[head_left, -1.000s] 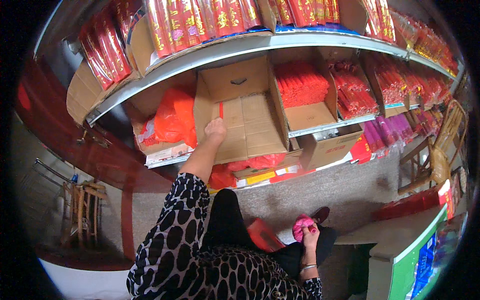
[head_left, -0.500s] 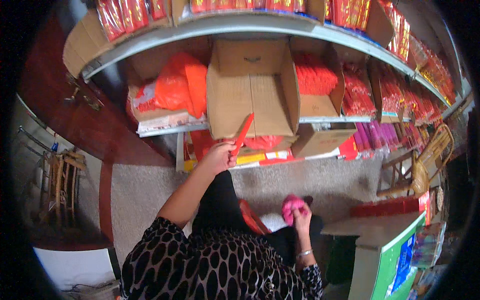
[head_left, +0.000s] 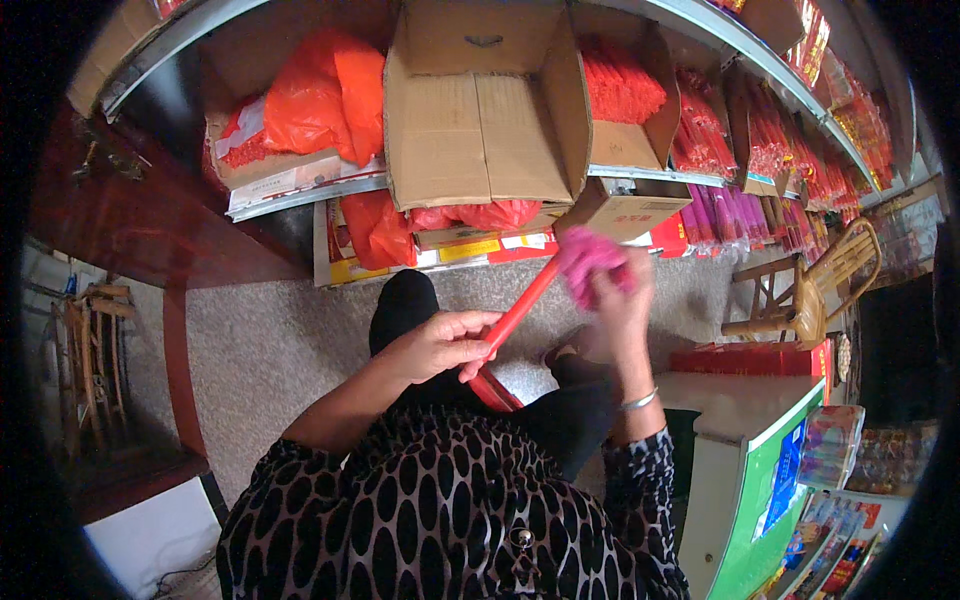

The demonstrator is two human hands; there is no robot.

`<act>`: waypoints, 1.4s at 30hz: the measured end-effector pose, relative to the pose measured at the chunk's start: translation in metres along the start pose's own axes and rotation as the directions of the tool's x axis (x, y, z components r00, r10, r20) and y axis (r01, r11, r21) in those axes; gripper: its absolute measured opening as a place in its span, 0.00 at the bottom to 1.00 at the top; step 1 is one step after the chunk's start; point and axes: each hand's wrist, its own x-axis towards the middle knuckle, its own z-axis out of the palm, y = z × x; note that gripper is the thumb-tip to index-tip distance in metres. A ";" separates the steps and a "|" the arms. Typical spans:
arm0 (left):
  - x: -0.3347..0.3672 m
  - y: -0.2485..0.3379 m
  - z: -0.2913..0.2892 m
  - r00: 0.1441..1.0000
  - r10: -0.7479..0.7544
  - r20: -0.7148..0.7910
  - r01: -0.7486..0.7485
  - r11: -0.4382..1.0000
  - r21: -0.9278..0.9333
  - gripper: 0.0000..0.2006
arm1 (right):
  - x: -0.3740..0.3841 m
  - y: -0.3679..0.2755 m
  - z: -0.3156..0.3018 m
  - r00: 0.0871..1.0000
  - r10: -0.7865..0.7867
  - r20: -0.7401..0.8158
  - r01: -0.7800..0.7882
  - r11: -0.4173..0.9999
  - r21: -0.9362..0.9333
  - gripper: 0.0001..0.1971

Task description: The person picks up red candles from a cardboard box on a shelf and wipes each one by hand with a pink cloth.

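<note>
A long, slim red stick (head_left: 524, 308), candle-like in shape, slants up and to the right in front of me. My left hand (head_left: 440, 346) is closed round its lower end. Bunched in my right hand (head_left: 626, 305) is a pink cloth (head_left: 582, 258), which meets the stick's upper end and hides its tip. Motion blurs the right hand somewhat, but its fingers are closed on the cloth. Between my legs, partly covered by the left hand, lies a red object (head_left: 492, 390) whose kind I cannot make out.
Ahead, an open cardboard box (head_left: 480, 130) stands on a shelf between an orange-red plastic bag (head_left: 325, 95) and a box of red packets (head_left: 620, 85). A bamboo chair (head_left: 815, 285) is at the right, near a green-sided counter (head_left: 755, 500). Wooden stools (head_left: 95, 350) stand far left.
The left hand has drawn the red stick back toward my body. My right hand has risen with the pink cloth and brought it onto the stick's upper end. The view has tilted lower.
</note>
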 end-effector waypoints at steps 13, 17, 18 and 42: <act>0.017 -0.002 0.020 0.987 0.072 -0.143 -0.048 0.986 0.162 0.25 | -0.061 -0.051 -0.018 0.933 -0.251 0.259 0.284 0.954 -0.097 0.16; 0.011 0.018 0.029 1.000 0.012 -0.018 -0.009 0.988 0.153 0.25 | -0.006 0.017 -0.055 0.966 0.035 -0.257 -0.033 0.999 0.012 0.06; 0.009 0.014 0.025 1.000 -0.008 -0.003 0.008 0.994 0.108 0.24 | 0.001 0.026 -0.067 0.946 0.057 -0.320 -0.066 0.998 -0.018 0.05; 0.018 0.002 0.033 0.979 -0.131 -0.154 0.004 0.774 -0.633 0.11 | -0.062 -0.035 -0.053 0.998 -0.014 -0.064 0.023 0.991 0.135 0.08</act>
